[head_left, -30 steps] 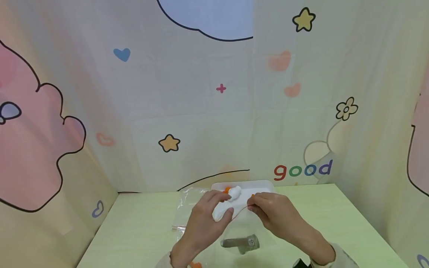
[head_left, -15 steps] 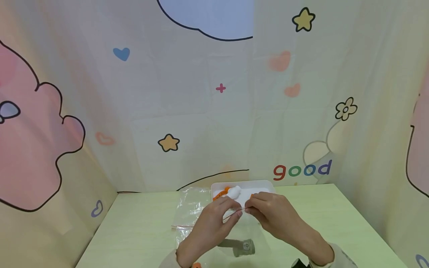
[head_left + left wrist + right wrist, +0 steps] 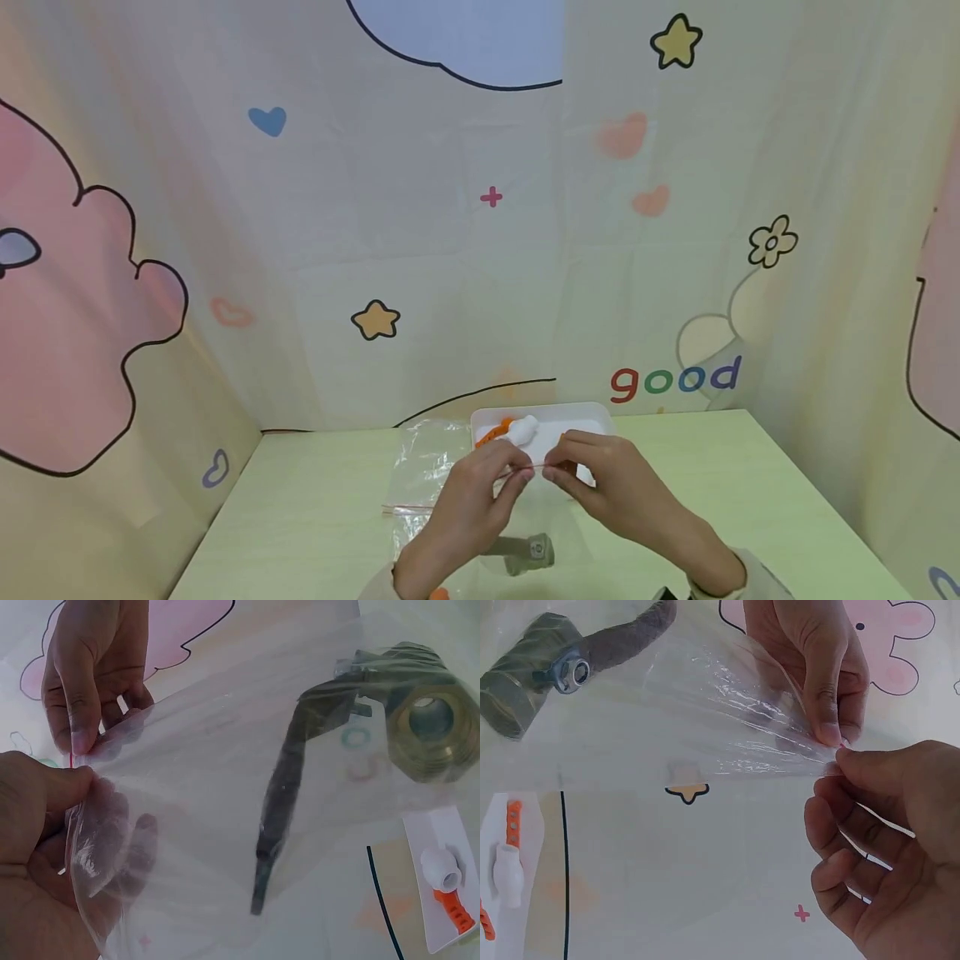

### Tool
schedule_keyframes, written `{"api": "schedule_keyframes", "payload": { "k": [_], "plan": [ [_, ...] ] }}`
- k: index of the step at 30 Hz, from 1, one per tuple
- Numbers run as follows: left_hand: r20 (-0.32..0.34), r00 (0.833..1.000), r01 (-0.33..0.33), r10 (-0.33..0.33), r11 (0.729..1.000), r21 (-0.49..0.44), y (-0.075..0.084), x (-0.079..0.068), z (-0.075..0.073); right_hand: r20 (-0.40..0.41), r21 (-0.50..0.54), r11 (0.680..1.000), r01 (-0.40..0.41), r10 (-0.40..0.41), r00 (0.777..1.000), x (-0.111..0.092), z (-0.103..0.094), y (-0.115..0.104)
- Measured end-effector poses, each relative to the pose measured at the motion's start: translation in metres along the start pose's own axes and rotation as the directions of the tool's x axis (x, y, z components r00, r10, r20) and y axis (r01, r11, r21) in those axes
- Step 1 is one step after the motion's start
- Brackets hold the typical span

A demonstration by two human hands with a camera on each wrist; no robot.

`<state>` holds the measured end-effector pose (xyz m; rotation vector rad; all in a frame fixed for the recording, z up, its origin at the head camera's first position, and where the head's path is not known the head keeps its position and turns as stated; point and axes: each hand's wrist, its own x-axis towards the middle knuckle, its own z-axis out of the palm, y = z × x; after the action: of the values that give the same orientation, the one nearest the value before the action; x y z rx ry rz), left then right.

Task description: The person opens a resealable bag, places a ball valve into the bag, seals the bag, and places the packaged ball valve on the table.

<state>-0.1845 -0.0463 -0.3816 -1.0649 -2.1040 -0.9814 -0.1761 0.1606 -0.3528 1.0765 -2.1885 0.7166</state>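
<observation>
Both hands pinch the red-lined zip edge of a clear zip bag [image 3: 202, 765]. My left hand [image 3: 472, 496] holds it between thumb and forefinger, close beside my right hand [image 3: 611, 479], whose thumb and forefinger pinch the same edge. Inside the bag hangs a valve [image 3: 528, 554] with a long lever handle; the left wrist view shows its round brass-coloured threaded opening [image 3: 431, 724]. From the right wrist side, the lever [image 3: 630, 634] and the nut [image 3: 574, 673] at its pivot show through the plastic. The right hand's other fingers [image 3: 832, 877] curl loosely below the edge.
Behind the hands stands a white tray [image 3: 600, 412] with a white bulb-shaped piece [image 3: 522, 430] and an orange ridged strip [image 3: 492, 433]. A second clear zip bag [image 3: 423, 454] lies left of it. An orange thing [image 3: 439, 594] shows by the left wrist.
My left hand has moved right toward the right hand, its thumb and forefinger closing on the zip edge. The bagged valve has swung a little left. The right hand has stayed nearly still.
</observation>
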Motion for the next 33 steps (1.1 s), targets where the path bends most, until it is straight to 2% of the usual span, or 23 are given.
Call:
{"api": "schedule_keyframes", "payload": {
  "k": [4, 9, 13, 18, 24, 27, 33],
  "plan": [
    [-0.030, 0.999, -0.026, 0.025, 0.999, -0.027, -0.001, 0.000, 0.001, -0.044, 0.021, 0.999, 0.033, -0.032, 0.999, -0.001, 0.003, 0.000],
    [-0.025, 0.999, -0.036, 0.035, 0.998, -0.059, -0.001, 0.000, 0.000, -0.120, 0.001, 0.999, 0.044, -0.043, 0.992, -0.002, 0.004, -0.003],
    [0.007, 1.000, 0.014, -0.013, 0.995, -0.095, 0.000, 0.000, -0.005, -0.122, -0.002, 1.000, 0.019, -0.019, 0.992, -0.002, 0.003, -0.006],
    [0.047, 0.996, 0.088, -0.081, 0.982, -0.166, -0.001, -0.001, -0.011, -0.141, -0.002, 0.999, 0.033, -0.033, 0.990, -0.001, 0.000, -0.007],
    [0.089, 0.993, 0.093, -0.079, 0.982, -0.166, -0.005, -0.002, -0.011, -0.122, -0.005, 1.000, 0.011, -0.011, 0.992, -0.002, 0.000, -0.008],
    [0.118, 0.990, 0.093, -0.073, 0.979, -0.180, -0.005, -0.003, -0.009, -0.132, -0.004, 1.000, 0.026, -0.026, 0.991, -0.002, 0.002, -0.007],
    [0.113, 0.992, 0.067, -0.047, 0.982, -0.179, -0.005, -0.003, -0.007, -0.155, -0.008, 0.998, 0.060, -0.060, 0.986, -0.002, 0.004, -0.006]
  ]
}}
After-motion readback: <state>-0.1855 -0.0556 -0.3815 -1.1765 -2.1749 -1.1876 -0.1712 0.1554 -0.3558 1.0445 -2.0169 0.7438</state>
